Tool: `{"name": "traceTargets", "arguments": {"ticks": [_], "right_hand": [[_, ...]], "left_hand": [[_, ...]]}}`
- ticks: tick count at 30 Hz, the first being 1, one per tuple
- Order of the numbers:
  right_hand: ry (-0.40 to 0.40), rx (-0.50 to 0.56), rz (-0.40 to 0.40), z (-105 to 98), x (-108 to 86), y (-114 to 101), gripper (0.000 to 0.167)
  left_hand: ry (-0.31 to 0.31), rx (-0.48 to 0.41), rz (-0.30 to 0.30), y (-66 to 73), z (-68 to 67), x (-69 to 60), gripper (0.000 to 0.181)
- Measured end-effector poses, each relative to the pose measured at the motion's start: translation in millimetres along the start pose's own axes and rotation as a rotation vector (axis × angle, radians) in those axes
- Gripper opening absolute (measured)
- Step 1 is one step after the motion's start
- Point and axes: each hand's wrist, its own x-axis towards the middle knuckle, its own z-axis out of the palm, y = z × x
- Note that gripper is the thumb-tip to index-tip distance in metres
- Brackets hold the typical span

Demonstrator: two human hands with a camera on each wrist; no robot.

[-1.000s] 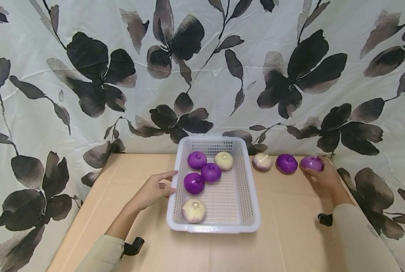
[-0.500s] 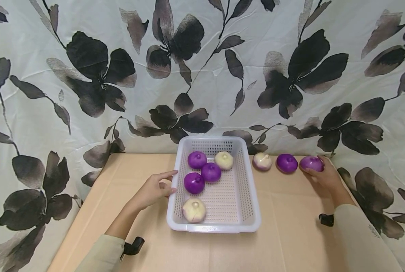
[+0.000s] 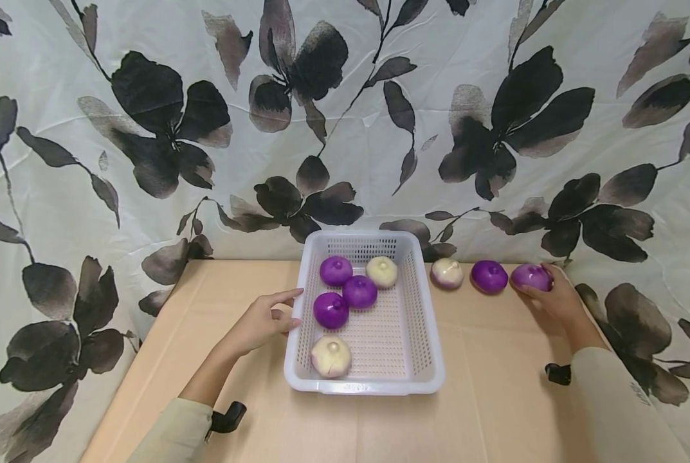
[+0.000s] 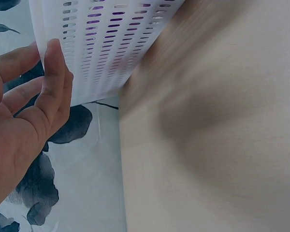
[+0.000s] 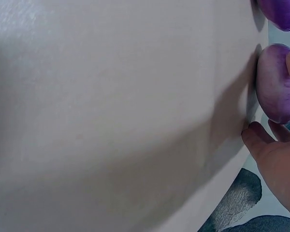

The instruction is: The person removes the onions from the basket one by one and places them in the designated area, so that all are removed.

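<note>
"What do we see the right hand [image 3: 561,299] grasping?"
"The rightmost purple onion [image 3: 530,276], near the tabletop [image 3: 495,386]'s far edge."
"And the left hand [image 3: 260,326]?"
"Loose-fingered, we think, touching the basket [image 3: 363,387]'s side."

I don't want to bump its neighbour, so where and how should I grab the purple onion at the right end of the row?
Probably around its rounded right half, from the right: the middle purple onion sits close on its left, while no onion stands to the right of the right-end onion, where the right hand touches it.
</note>
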Motion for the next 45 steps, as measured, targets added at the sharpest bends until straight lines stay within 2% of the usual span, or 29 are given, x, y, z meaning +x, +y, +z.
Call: {"name": "traceTargets", "arguments": {"ticks": [7, 15, 21, 27, 32, 41, 45], "right_hand": [[-0.008, 0.002, 0.014, -11, -9.5, -17, 0.088], [0.091, -0.026, -0.166, -26, -13.0, -39, 0.084], [0.125, -0.037, -0.262, -31, -21.2, -74, 0.087], [0.063, 0.028, -0.327, -23, -33.7, -117, 0.086], [0.013, 0.079, -0.429, -11, -41.4, -146, 0.084], [-0.079, 0.071, -0.563, 16, -52.4, -189, 0.082], [-0.156, 0.045, -0.599, 27, -58.0, -209, 0.078]], "left_hand": [[0.006, 0.012, 0.006, 1.6, -1.0, -0.1, 0.067], [0.004, 0.013, 0.02, 0.5, -3.1, 0.3, 0.067], [0.005, 0.006, 0.023, -0.1, -2.3, 0.3, 0.066], [0.006, 0.01, 0.017, 0.9, -2.1, -0.5, 0.066], [0.004, 0.006, 0.021, 2.0, -2.5, -1.0, 0.065], [0.007, 0.008, 0.021, -0.1, -2.3, -2.8, 0.065], [0.005, 0.012, 0.023, -0.3, -1.7, -3.1, 0.065]]}}
